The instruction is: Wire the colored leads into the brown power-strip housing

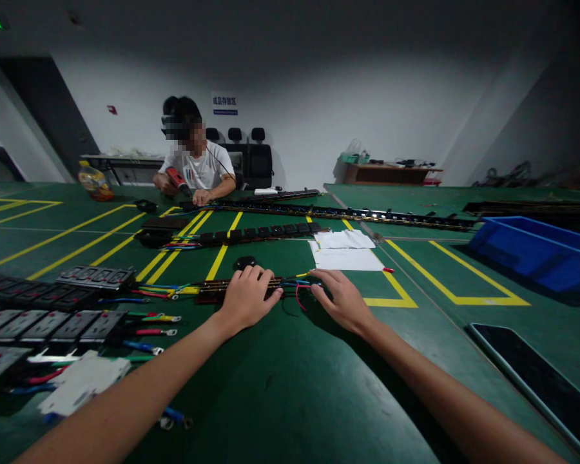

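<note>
In front of me lies a dark strip with brass-coloured bars [213,290], probably the inside of a power strip. My left hand [249,299] rests over its right part, fingers and thumb curled around it. Thin blue, yellow, red and black wires [297,283] come out of the strip's right end. My right hand [342,299] has its thumb and fingers brought together on these wires, though the exact contact is partly hidden. One red wire loops down between the hands. Thicker cables with ring terminals [174,293] extend from the left end. A black round object [245,262] lies just behind my left hand.
Power strip sockets [48,327] with ring-terminal cables lie left. White papers [350,251] and a red-capped pen [388,270] lie ahead; a blue bin [536,254] and phone [536,380] are right. Opposite, a co-worker [198,164] holds a red power drill [178,180] at a long strip [348,211].
</note>
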`<control>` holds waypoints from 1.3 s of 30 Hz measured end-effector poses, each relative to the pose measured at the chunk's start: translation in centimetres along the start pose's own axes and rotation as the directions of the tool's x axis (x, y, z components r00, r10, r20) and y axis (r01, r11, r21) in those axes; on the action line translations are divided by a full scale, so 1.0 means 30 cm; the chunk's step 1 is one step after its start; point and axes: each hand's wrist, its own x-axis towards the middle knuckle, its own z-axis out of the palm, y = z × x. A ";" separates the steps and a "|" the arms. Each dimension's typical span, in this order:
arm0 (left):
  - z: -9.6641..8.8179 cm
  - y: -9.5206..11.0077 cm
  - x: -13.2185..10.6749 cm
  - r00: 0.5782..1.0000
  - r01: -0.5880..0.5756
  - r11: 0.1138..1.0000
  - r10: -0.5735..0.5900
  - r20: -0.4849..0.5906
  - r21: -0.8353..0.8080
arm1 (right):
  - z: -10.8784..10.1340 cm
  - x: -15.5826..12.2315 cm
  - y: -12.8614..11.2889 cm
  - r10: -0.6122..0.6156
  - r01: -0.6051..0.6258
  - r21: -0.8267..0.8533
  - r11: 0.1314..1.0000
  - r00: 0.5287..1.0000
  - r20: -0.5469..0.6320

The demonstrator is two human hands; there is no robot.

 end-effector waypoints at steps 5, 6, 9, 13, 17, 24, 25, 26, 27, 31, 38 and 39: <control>0.003 -0.001 -0.001 1.000 -0.002 1.000 0.002 -0.006 0.000 | 0.001 0.000 -0.002 0.060 -0.053 -0.082 0.995 0.994 0.093; 0.003 -0.001 -0.001 1.000 -0.002 1.000 0.002 -0.006 -0.001 | 0.000 0.000 -0.004 0.067 -0.059 -0.085 0.995 0.992 0.103; 0.001 0.000 -0.002 1.000 0.001 1.000 -0.001 0.001 -0.001 | -0.006 -0.001 -0.009 0.067 -0.056 -0.089 0.994 0.990 0.126; -0.004 0.001 -0.001 1.000 0.006 1.000 -0.006 0.012 -0.006 | -0.012 0.000 -0.008 0.069 -0.067 -0.102 0.993 0.998 0.014; -0.008 0.003 0.000 1.000 0.004 1.000 -0.004 0.015 -0.022 | -0.010 0.002 0.003 0.060 -0.073 -0.095 0.993 0.990 -0.127; -0.008 0.003 -0.001 1.000 0.009 0.999 -0.009 0.010 -0.039 | -0.009 0.000 0.004 0.011 -0.025 -0.092 0.995 0.987 -0.157; -0.008 0.003 -0.001 1.000 0.007 0.999 -0.006 0.010 -0.041 | -0.010 -0.001 0.002 0.013 -0.028 -0.085 0.996 0.984 -0.178; -0.007 0.002 -0.001 1.000 0.005 0.999 -0.005 0.013 -0.040 | -0.010 -0.001 0.001 0.017 -0.032 -0.078 0.996 0.981 -0.192; -0.007 0.002 -0.001 1.000 0.006 0.999 -0.005 0.015 -0.034 | -0.010 -0.001 0.000 0.023 -0.038 -0.073 0.997 0.981 -0.192; -0.005 0.003 -0.001 1.000 0.007 1.000 -0.007 0.012 0.003 | -0.001 0.000 -0.005 0.070 -0.077 -0.090 0.993 0.995 -0.070; -0.004 0.003 -0.001 1.000 0.003 1.000 -0.003 0.015 0.002 | -0.005 0.001 -0.006 0.051 -0.062 -0.128 0.990 0.995 -0.087; -0.004 0.003 -0.001 1.000 0.003 1.000 -0.003 0.015 0.001 | -0.007 0.001 -0.004 0.044 -0.060 -0.131 0.990 0.992 -0.118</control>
